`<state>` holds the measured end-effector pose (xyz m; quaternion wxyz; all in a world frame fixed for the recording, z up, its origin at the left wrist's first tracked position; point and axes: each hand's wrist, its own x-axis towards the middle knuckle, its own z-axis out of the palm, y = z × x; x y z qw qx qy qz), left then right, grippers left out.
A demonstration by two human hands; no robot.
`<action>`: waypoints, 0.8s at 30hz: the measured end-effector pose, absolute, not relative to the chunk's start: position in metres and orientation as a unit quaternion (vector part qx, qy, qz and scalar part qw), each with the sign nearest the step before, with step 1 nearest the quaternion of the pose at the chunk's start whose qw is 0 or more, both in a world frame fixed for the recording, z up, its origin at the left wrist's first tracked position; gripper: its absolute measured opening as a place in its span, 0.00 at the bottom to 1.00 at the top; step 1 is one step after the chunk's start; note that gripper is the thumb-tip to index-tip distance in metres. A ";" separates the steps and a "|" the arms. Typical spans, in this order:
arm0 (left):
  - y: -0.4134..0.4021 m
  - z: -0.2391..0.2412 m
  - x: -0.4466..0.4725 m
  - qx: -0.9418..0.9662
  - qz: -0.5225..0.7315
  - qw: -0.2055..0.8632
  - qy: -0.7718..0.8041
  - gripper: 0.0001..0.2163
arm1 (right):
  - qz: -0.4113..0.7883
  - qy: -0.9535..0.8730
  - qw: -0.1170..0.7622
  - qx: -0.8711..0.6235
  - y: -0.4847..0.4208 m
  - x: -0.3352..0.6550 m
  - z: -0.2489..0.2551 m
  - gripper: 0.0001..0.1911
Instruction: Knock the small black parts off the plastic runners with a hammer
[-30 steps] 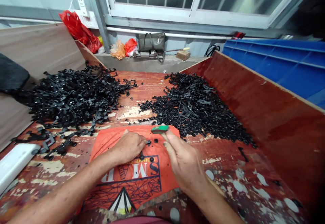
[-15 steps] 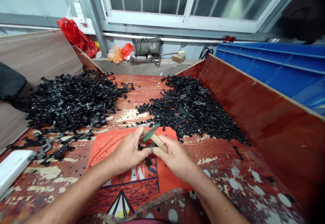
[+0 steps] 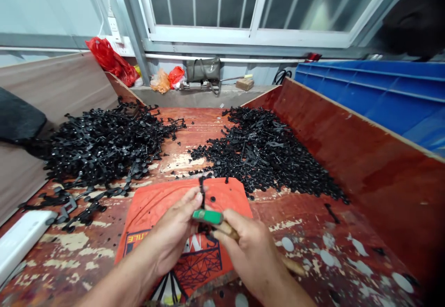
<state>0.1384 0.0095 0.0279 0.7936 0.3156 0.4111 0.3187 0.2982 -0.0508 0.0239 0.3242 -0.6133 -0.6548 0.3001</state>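
My left hand (image 3: 177, 228) pinches a slim black plastic part (image 3: 202, 186), which points up and away past the fingertips over the orange cloth (image 3: 153, 200). My right hand (image 3: 250, 246) is wrapped round the handle of a wooden-handled tool with a green head (image 3: 207, 216). That head lies across the fingers of my left hand, close to the lower end of the black part, and I cannot tell whether they touch. The handle's far end shows below my right hand. More dark bits lie partly hidden beneath the head.
Heaps of black plastic parts lie at the left (image 3: 104, 144) and right (image 3: 267, 154). A white box-like object (image 3: 26, 237) is at the left edge. Wooden boards (image 3: 365, 149) wall the table; a blue crate (image 3: 375, 93) stands beyond the right one.
The tool has turned so its green head lies level, pointing left, instead of slanting up. The black part now sticks up above my left fingers. The view has shifted slightly.
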 end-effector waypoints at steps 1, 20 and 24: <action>0.009 0.028 0.141 0.329 0.322 0.787 0.411 0.16 | 0.283 -0.671 0.315 -0.608 -0.054 0.296 0.024 0.05; 0.034 0.025 0.157 0.486 0.354 0.636 0.484 0.18 | 0.200 -0.716 0.293 -0.602 -0.062 0.299 0.010 0.14; 0.059 0.020 0.140 0.604 0.319 0.537 0.494 0.19 | 0.200 -0.716 0.266 -0.614 -0.065 0.307 0.005 0.28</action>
